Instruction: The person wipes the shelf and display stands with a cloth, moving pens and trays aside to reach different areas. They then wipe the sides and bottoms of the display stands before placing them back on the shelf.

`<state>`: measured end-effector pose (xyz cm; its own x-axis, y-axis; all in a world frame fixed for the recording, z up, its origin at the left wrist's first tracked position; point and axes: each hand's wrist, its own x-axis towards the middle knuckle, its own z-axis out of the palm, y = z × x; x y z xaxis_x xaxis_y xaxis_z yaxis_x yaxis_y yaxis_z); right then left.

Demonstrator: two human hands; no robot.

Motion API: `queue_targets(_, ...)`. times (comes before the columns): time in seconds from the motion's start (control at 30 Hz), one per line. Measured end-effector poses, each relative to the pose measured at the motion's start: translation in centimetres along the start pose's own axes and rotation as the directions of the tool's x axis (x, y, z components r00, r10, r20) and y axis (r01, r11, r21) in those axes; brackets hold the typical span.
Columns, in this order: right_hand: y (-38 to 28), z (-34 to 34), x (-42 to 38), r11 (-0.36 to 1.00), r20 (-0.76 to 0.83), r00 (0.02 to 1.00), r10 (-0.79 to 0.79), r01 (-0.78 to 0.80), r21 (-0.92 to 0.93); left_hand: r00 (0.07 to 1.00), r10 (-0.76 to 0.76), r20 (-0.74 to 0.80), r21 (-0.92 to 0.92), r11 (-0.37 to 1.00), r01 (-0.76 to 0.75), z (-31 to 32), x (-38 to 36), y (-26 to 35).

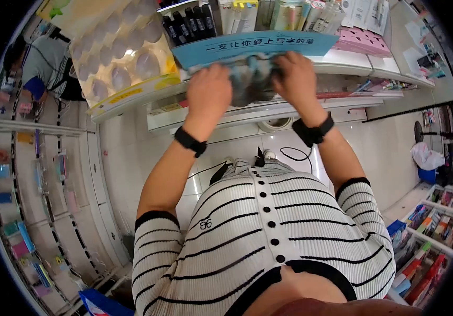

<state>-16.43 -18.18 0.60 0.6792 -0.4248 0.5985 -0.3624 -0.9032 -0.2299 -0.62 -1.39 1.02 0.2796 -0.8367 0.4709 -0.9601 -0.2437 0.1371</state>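
Both my hands are raised in front of a shop display shelf (pixel 342 66) and grip a crumpled grey-blue patterned cloth (pixel 251 79) between them. My left hand (pixel 209 92) holds the cloth's left side, and my right hand (pixel 296 79) holds its right side. The cloth hangs just under a blue sign (pixel 252 45) with white characters. Each wrist carries a black band. Much of the cloth is hidden behind my fingers.
Black pens (pixel 187 23) and other stationery stand in a holder above the sign. A pack of round items (pixel 118 52) lies at the upper left. Racks of goods line the left side (pixel 21 210) and lower right (pixel 432 231). Another person (pixel 42 63) stands at far left.
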Motion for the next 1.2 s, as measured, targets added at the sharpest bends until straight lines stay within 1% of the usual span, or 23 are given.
queue_targets(0.07,-3.0,1.5,1.0,0.992,0.014,0.999,-0.036,0.034,0.118,0.999,-0.042,0.028,0.105,0.994,0.039,-1.2,-0.9,-1.9)
queue_targets(0.13,-5.5,3.3,2.0,0.995,0.004,0.997,-0.071,0.071,0.070,1.000,0.015,0.005,0.064,0.998,-0.015,-1.6,-1.2,-2.7)
queue_targets(0.17,-6.7,4.1,2.2,0.997,0.000,0.999,-0.054,0.054,0.059,0.999,0.048,-0.021,0.034,0.998,-0.047,-1.7,-1.2,-2.8)
queue_targets(0.2,-7.9,4.7,2.4,0.993,0.003,0.997,-0.081,0.081,0.083,0.998,0.064,-0.019,0.028,0.998,-0.064,-1.6,-1.0,-2.7)
queue_targets(0.23,-8.4,4.9,2.3,0.988,0.005,0.994,-0.109,0.108,0.108,0.999,0.044,-0.002,0.036,0.998,-0.044,-1.5,-0.9,-2.8)
queue_targets(0.27,-8.3,4.7,2.1,0.990,0.001,0.995,-0.098,0.098,0.102,1.000,0.021,0.014,0.046,0.999,-0.022,-1.4,-0.8,-2.8)
queue_targets(0.33,-8.0,4.4,1.8,0.986,-0.014,0.994,-0.109,0.110,0.124,1.000,0.027,-0.003,0.052,0.998,-0.027,-1.0,-0.9,-2.6)
queue_targets(0.37,-7.2,4.7,1.5,0.980,-0.054,0.991,-0.120,0.127,0.151,1.000,0.022,-0.020,0.061,0.998,-0.021,-0.8,-0.9,-2.6)
queue_targets(0.4,-6.7,4.4,1.3,0.981,-0.055,0.992,-0.116,0.123,0.150,0.999,0.027,-0.018,0.060,0.998,-0.025,-0.7,-0.7,-2.4)
queue_targets(0.47,-5.7,3.8,0.9,0.976,-0.050,0.994,-0.102,0.110,0.187,0.995,0.046,-0.085,0.078,0.996,-0.039,-0.3,-0.5,-1.7)
queue_targets(0.6,-2.4,2.1,0.2,0.983,-0.070,0.994,-0.081,0.091,0.160,0.991,0.086,-0.106,0.074,0.994,-0.079,2.2,1.1,0.9)
queue_targets(0.67,0.0,1.0,-0.4,0.995,-0.004,0.999,-0.033,0.034,0.094,0.987,0.095,-0.127,-0.003,0.995,-0.096,3.3,2.1,2.8)
queue_targets(0.7,1.3,0.7,-0.6,0.996,-0.019,0.999,-0.040,0.042,0.077,0.988,0.084,-0.129,0.005,0.996,-0.084,3.8,2.6,3.7)
queue_targets(0.73,2.6,0.2,-0.8,0.997,-0.034,0.998,-0.049,0.050,0.060,0.985,0.109,-0.136,-0.039,0.993,-0.115,4.2,3.3,4.6)
queue_targets(0.77,3.6,-0.5,-1.0,0.999,-0.009,1.000,-0.030,0.031,0.039,0.981,0.131,-0.142,-0.085,0.986,-0.144,4.7,3.7,5.5)
queue_targets(0.8,4.7,-1.3,-1.2,0.999,0.011,1.000,-0.015,0.015,0.034,0.983,0.118,-0.142,-0.078,0.988,-0.130,5.1,4.2,6.5)
queue_targets(0.87,7.0,-2.4,-1.8,0.998,0.002,1.000,0.011,-0.011,-0.064,0.975,0.182,-0.125,-0.060,0.980,-0.191,6.2,5.4,8.3)
queue_targets(0.9,8.3,-2.8,-2.0,0.998,0.003,1.000,0.001,-0.001,-0.058,0.976,0.174,-0.128,-0.054,0.982,-0.182,6.8,6.1,9.1)
queue_targets(0.97,11.0,-3.8,-2.6,0.991,0.022,0.999,0.035,-0.032,-0.129,0.948,0.265,-0.176,0.042,0.964,-0.261,8.3,7.2,10.7)
queue_targets(1.0,12.3,-4.3,-2.9,0.992,0.025,0.999,0.028,-0.024,-0.124,0.950,0.257,-0.176,0.046,0.966,-0.253,8.7,7.8,11.6)
queue_targets(1.1,15.6,-6.0,-3.3,0.987,0.049,0.997,0.065,-0.056,-0.153,0.923,0.293,-0.249,0.057,0.956,-0.288,10.1,9.4,14.1)
queue_targets(1.17,17.3,-6.6,-3.5,0.983,0.063,0.989,0.133,-0.123,-0.139,0.926,0.304,-0.225,0.091,0.952,-0.291,10.8,10.2,15.5)
queue_targets(1.2,17.7,-6.6,-3.5,0.984,0.068,0.990,0.127,-0.117,-0.138,0.927,0.321,-0.196,0.120,0.946,-0.302,11.0,10.5,16.1)
